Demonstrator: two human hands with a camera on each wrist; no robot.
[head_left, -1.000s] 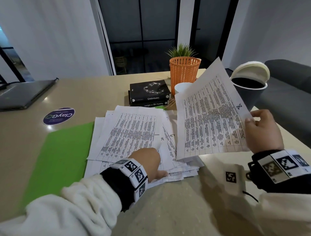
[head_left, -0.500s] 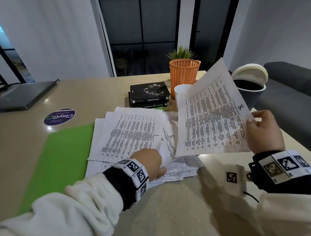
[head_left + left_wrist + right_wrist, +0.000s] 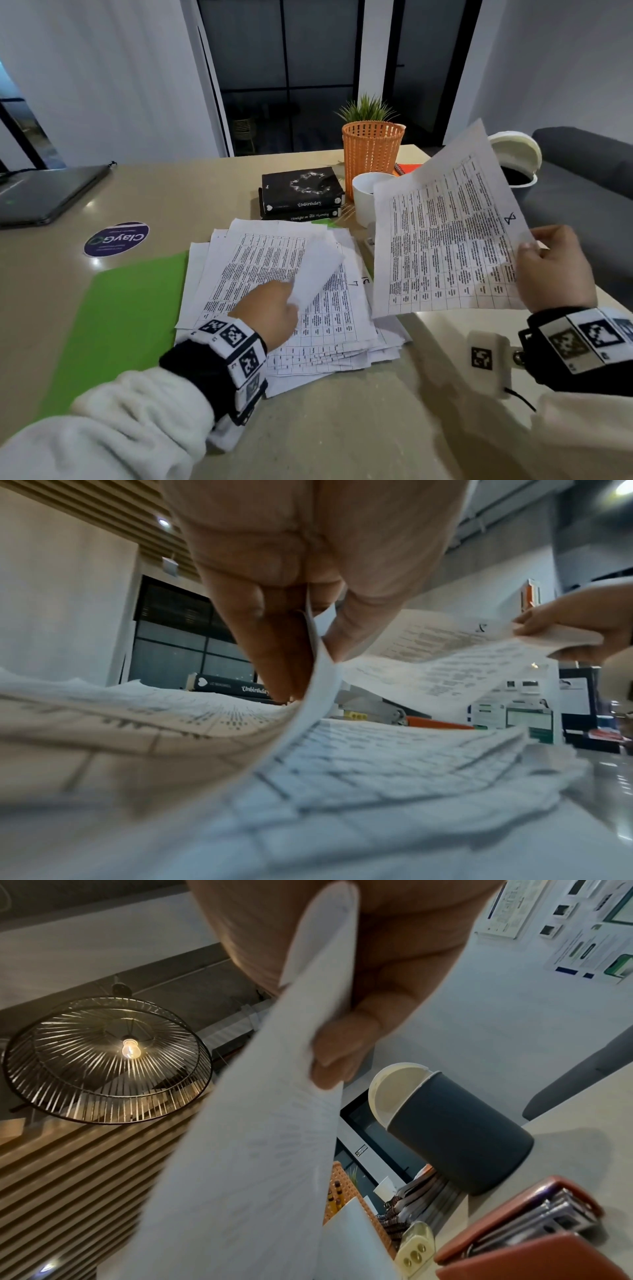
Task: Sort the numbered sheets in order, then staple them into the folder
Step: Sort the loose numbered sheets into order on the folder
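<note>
As fingers [image 3: 260,620] pinch sheet [image 3: 318,674], lifted corner.

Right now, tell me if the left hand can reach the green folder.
Probably yes: the green folder lies bare just left of the left hand, though that hand pinches the lifted corner of a pile sheet.

Left hand [image 3: 270,310] pinches curled corner of top white printed sheet [image 3: 274,267] on loose paper stack [image 3: 329,342]; right hand [image 3: 555,270] holds another white printed sheet [image 3: 442,240] raised, tilted.
</note>
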